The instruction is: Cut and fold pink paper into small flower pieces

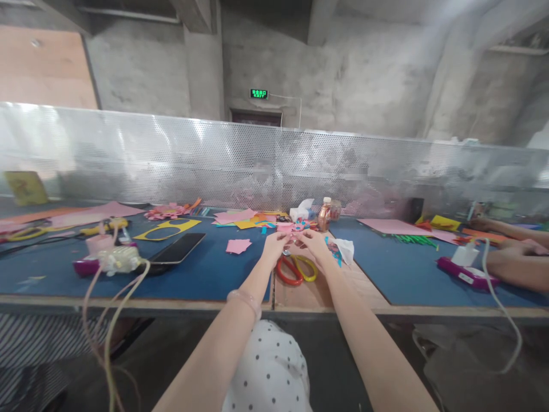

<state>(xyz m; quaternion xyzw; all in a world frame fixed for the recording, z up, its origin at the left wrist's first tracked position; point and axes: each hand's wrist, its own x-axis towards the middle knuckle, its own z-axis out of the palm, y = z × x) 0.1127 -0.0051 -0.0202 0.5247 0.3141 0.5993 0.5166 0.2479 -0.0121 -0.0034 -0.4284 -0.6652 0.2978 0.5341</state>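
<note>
My left hand (pixel 275 245) and my right hand (pixel 314 242) meet over the middle of the table, fingers bent in a pinch. Between their fingertips is a small pink paper piece (pixel 292 227); its exact shape is too small to make out. Just below my hands lie scissors with one red handle and one yellow handle (pixel 309 269), their blades mostly hidden. To the left rests a little stack of pink paper squares (pixel 238 246). A crumpled white tissue (pixel 344 250) is beside my right wrist.
A phone (pixel 184 249), a yellow sheet with round cut-outs (pixel 168 229) and a glue gun with cables (pixel 120 259) are at left. Behind my hands stands a bottle (pixel 325 215). A co-worker's arms (pixel 517 264) reach in at right, near a purple power strip (pixel 466 276).
</note>
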